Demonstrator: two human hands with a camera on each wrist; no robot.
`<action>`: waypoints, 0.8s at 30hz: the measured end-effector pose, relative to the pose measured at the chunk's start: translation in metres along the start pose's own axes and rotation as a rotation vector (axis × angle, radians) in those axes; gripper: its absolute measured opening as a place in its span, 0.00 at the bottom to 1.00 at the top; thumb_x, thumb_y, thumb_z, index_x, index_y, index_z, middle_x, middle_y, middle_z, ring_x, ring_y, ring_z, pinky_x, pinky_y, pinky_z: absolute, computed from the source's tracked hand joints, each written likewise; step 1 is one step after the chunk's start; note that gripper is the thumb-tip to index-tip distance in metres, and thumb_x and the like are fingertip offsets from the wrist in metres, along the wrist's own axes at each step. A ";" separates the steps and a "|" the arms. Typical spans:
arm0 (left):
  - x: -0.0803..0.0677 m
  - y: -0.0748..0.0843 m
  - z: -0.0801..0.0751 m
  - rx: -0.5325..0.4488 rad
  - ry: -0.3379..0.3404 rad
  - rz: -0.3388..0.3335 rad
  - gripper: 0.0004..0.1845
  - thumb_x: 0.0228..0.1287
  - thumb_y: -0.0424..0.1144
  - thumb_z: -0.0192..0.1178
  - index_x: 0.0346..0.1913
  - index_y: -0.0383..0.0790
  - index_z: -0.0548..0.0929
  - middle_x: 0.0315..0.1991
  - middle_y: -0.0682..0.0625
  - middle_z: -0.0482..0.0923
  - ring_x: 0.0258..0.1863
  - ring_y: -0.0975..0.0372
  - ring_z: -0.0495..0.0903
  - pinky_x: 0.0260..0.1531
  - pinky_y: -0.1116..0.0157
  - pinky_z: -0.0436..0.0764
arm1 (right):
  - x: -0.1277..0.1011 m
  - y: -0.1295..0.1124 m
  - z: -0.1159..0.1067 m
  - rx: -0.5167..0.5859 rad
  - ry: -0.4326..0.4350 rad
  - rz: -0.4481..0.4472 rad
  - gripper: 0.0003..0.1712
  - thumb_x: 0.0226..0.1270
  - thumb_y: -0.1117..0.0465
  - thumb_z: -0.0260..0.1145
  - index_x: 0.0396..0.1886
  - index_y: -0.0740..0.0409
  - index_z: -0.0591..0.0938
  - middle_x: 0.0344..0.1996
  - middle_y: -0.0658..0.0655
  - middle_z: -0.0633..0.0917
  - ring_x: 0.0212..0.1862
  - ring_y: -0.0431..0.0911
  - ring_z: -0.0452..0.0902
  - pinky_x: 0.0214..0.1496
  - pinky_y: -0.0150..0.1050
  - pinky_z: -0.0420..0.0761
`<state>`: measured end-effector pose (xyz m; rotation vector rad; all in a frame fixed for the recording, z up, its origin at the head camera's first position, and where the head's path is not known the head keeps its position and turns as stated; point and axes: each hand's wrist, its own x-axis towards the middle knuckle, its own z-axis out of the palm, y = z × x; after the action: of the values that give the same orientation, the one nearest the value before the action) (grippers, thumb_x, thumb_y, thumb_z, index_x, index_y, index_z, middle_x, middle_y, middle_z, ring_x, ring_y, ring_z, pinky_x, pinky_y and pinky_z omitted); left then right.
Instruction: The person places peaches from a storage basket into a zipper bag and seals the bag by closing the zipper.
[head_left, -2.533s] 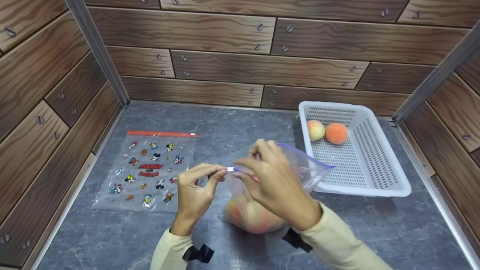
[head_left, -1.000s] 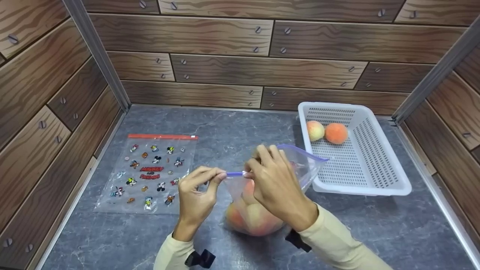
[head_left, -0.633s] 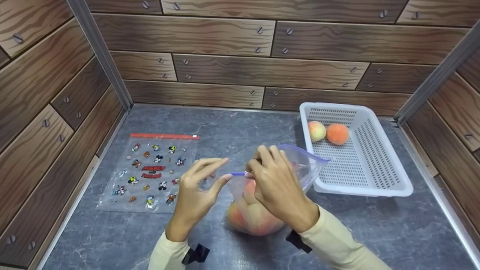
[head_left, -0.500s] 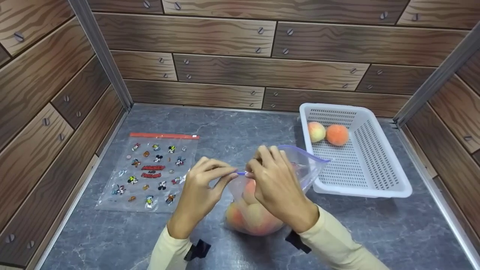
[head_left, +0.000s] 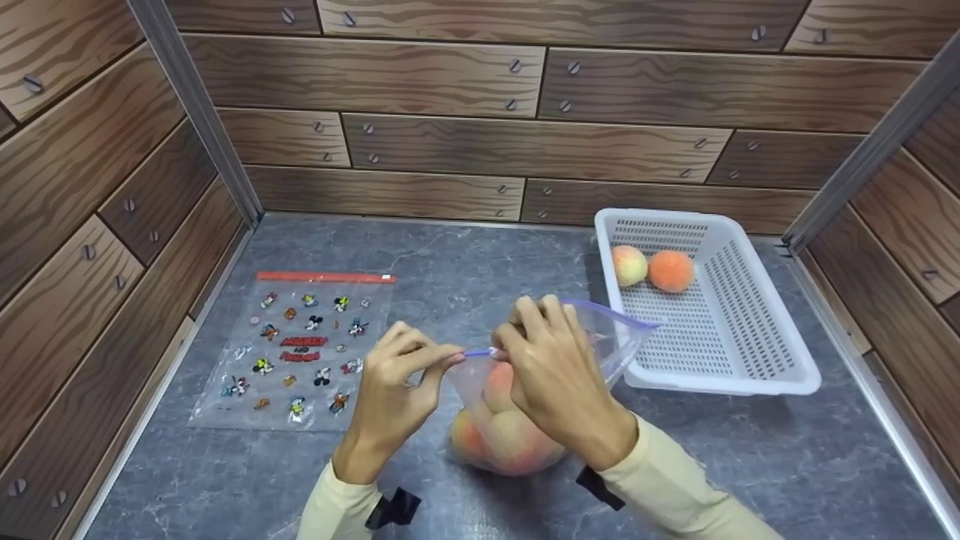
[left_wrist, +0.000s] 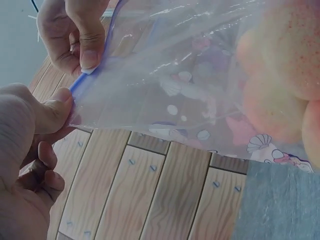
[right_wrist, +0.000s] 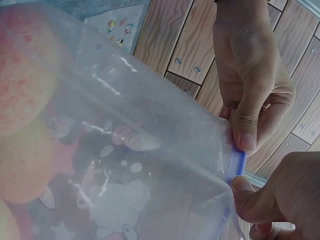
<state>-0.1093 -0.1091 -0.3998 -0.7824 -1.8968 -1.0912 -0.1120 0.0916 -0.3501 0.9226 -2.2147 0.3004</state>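
A clear zip bag [head_left: 600, 337] with a blue zip strip [head_left: 477, 352] stands on the grey surface mid-table, with several peaches [head_left: 510, 439] inside. My left hand [head_left: 452, 358] pinches the strip's near-left end between thumb and forefinger. My right hand [head_left: 498, 349] pinches the strip just to its right, and the far half of the bag mouth gapes toward the basket. The left wrist view shows the strip [left_wrist: 82, 82] between both pinches and the peaches [left_wrist: 285, 85]. In the right wrist view the strip [right_wrist: 239, 162] sits between the two thumbs.
A white perforated basket [head_left: 750, 379] at the right holds two peaches [head_left: 628, 264] [head_left: 670, 270]. A flat cartoon-printed zip bag [head_left: 300, 345] with a red strip lies at the left. Wood-pattern walls close in the left, back and right sides.
My left hand opened off the blue strip for a moment, then pinched it again next to the right hand. The right hand kept its pinch. The bag stayed where it was.
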 end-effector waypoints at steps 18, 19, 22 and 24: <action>-0.001 -0.005 -0.005 0.002 0.012 -0.002 0.02 0.61 0.35 0.72 0.33 0.40 0.92 0.24 0.55 0.79 0.26 0.62 0.71 0.27 0.71 0.70 | -0.011 0.015 -0.005 0.005 -0.009 0.052 0.07 0.51 0.68 0.74 0.26 0.57 0.83 0.31 0.55 0.71 0.33 0.53 0.65 0.34 0.44 0.66; -0.001 -0.005 -0.005 -0.003 0.012 -0.010 0.03 0.61 0.36 0.72 0.33 0.40 0.92 0.24 0.55 0.79 0.26 0.62 0.71 0.27 0.70 0.70 | -0.011 0.016 -0.006 0.002 -0.011 0.055 0.07 0.50 0.68 0.74 0.26 0.57 0.83 0.31 0.55 0.72 0.33 0.53 0.65 0.34 0.44 0.66; -0.002 -0.006 -0.007 -0.010 0.010 -0.033 0.03 0.61 0.36 0.72 0.34 0.40 0.92 0.24 0.55 0.79 0.27 0.62 0.71 0.27 0.71 0.69 | -0.013 0.019 -0.007 0.003 -0.009 0.059 0.08 0.48 0.70 0.75 0.26 0.57 0.83 0.31 0.55 0.72 0.34 0.53 0.65 0.34 0.44 0.66; -0.003 -0.006 -0.007 -0.009 0.010 -0.043 0.03 0.60 0.35 0.73 0.34 0.40 0.92 0.24 0.55 0.79 0.27 0.63 0.71 0.27 0.71 0.69 | -0.014 0.021 -0.007 0.008 -0.006 0.059 0.08 0.48 0.70 0.75 0.26 0.57 0.83 0.31 0.56 0.72 0.34 0.54 0.65 0.34 0.45 0.66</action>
<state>-0.1100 -0.1187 -0.4026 -0.7434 -1.9092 -1.1291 -0.1154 0.1171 -0.3532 0.8647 -2.2501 0.3344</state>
